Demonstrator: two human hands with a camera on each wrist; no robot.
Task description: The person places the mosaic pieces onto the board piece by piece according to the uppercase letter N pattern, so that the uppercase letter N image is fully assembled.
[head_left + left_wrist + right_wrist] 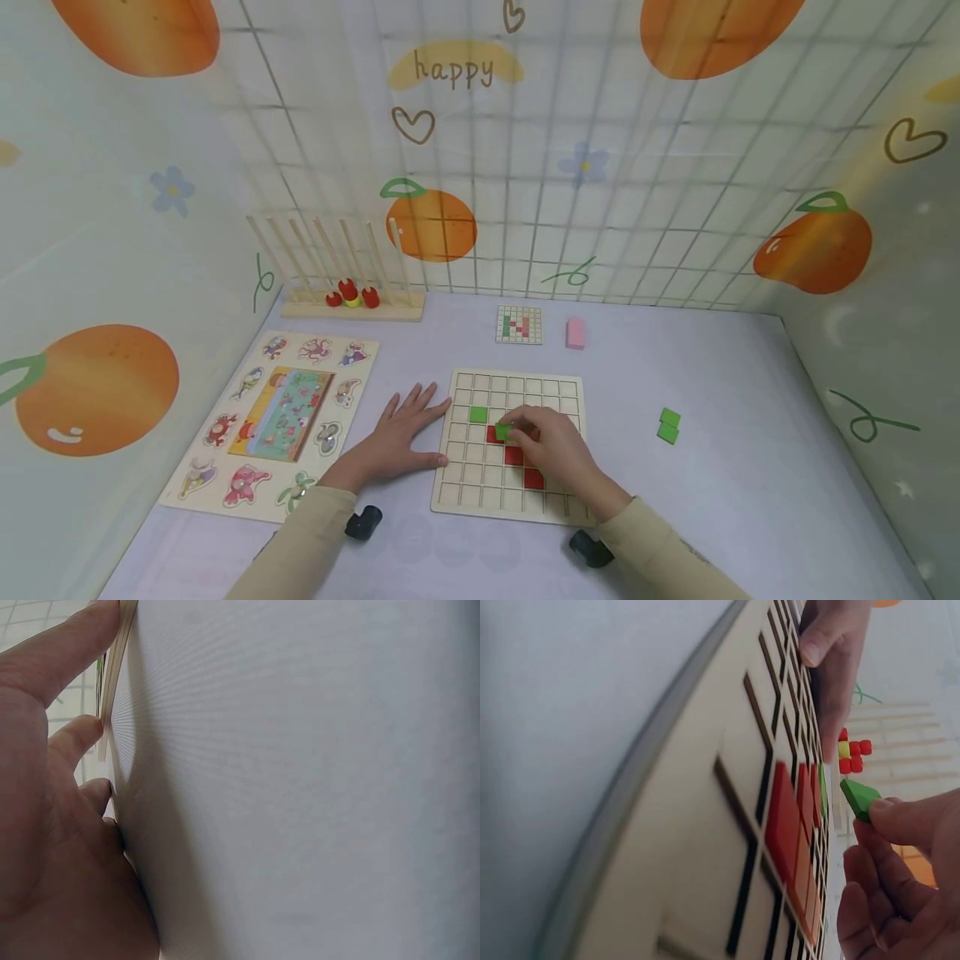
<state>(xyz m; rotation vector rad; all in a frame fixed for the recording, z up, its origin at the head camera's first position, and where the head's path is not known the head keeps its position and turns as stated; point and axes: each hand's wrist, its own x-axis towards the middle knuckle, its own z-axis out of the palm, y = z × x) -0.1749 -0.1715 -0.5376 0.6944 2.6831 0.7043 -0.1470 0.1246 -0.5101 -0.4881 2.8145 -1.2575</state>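
A wooden grid board (480, 496) lies on the table, with red square tiles (533, 478) and a green square tile (478, 414) set in its cells. Between thumb and fingertip my right hand (558, 446) pinches another green tile (860, 797), held just above the board in the right wrist view. My left hand (397, 437) lies with fingers spread at the board's left edge, thumb and index fingertip touching it. In the left wrist view, fingers (75, 742) meet the board's edge. My right hand covers some of the cells.
Two green tiles (669, 425) lie on the right. Behind the board are a small pattern card (519, 325) and a pink block (575, 333). A wooden peg rack (352, 310) with red and yellow beads stands back left, and a sea-animal puzzle board (187, 492) lies left.
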